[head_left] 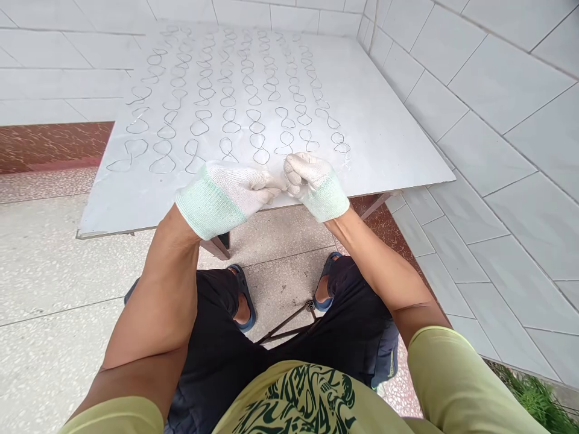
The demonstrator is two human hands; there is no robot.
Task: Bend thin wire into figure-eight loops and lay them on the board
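My left hand (pixel 235 188), in a white knit glove with a mint-green cuff, is closed in a pinch above the table's front edge. Close against it, my right hand (pixel 314 181) wears the same kind of glove, its fingers curled in. Whatever lies between the fingertips is too small and hidden to make out. Just beyond the hands, thin wires bent into figure-eight loops lie in rows; one wire figure-eight (pixel 260 158) is right behind my fingers, and another wire loop (pixel 340 148) lies beyond my right hand.
The white tabletop (pixel 384 138) stands against a tiled wall (pixel 506 120) at the right and back. Below the front edge are a table leg (pixel 216 247), my sandalled feet and a thin dark metal frame (pixel 289 325) on the speckled floor (pixel 49 349).
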